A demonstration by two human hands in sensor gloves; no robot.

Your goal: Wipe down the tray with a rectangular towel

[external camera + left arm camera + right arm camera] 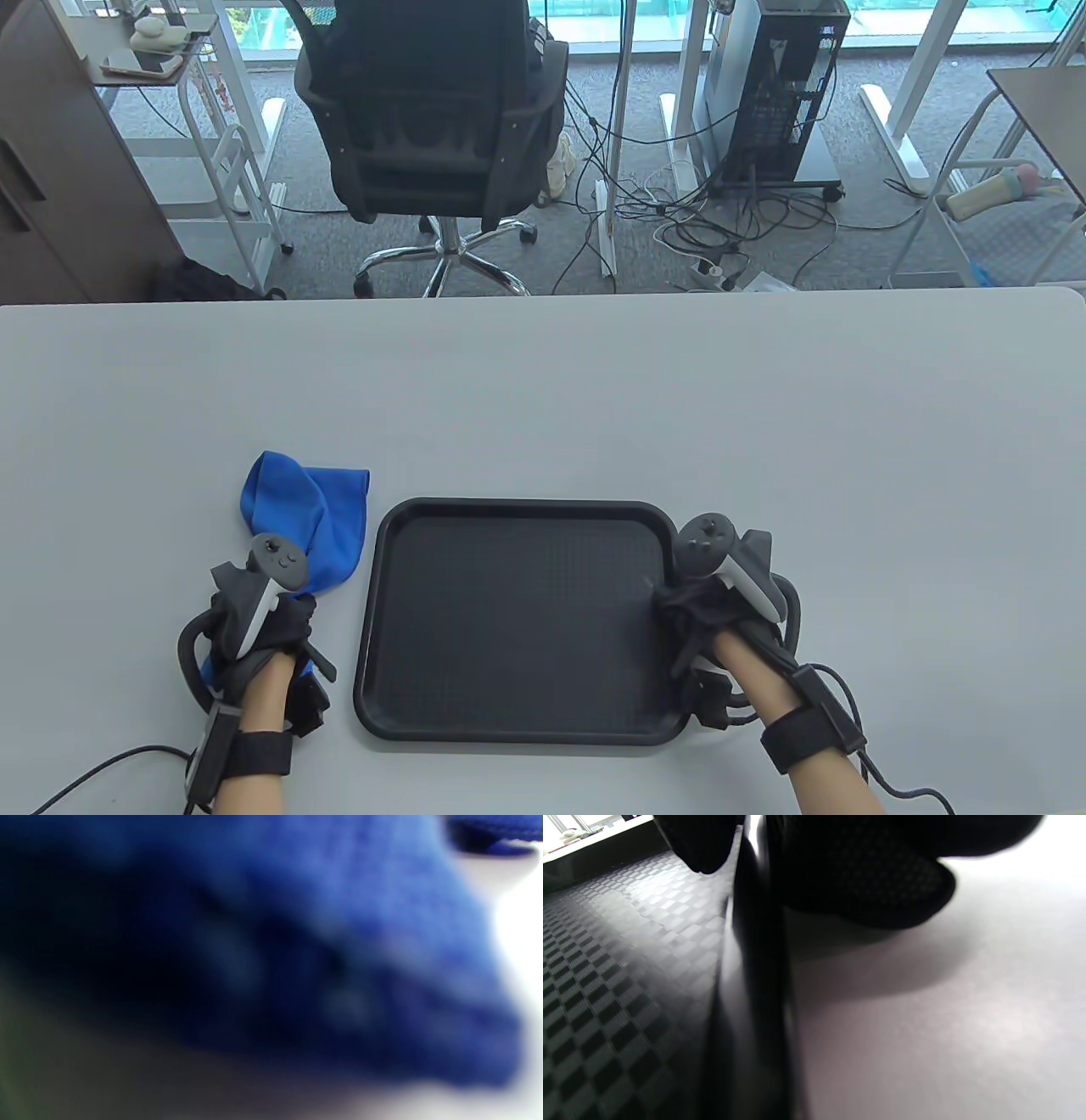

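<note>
A black textured tray (399, 526) lies on the grey table near the front edge. A crumpled blue towel (314, 518) lies on the table just left of it. My left hand (254, 628) rests on the towel's near end; how the fingers lie is hidden under the tracker. The left wrist view is filled with blurred blue towel (339, 921). My right hand (691, 615) grips the tray's right rim, one finger inside and others outside, as the right wrist view shows along the rim (755, 984).
The grey table (543, 390) stretches far beyond the tray. Behind its far edge stand an office chair (433, 127), a computer tower (780, 93) and floor cables.
</note>
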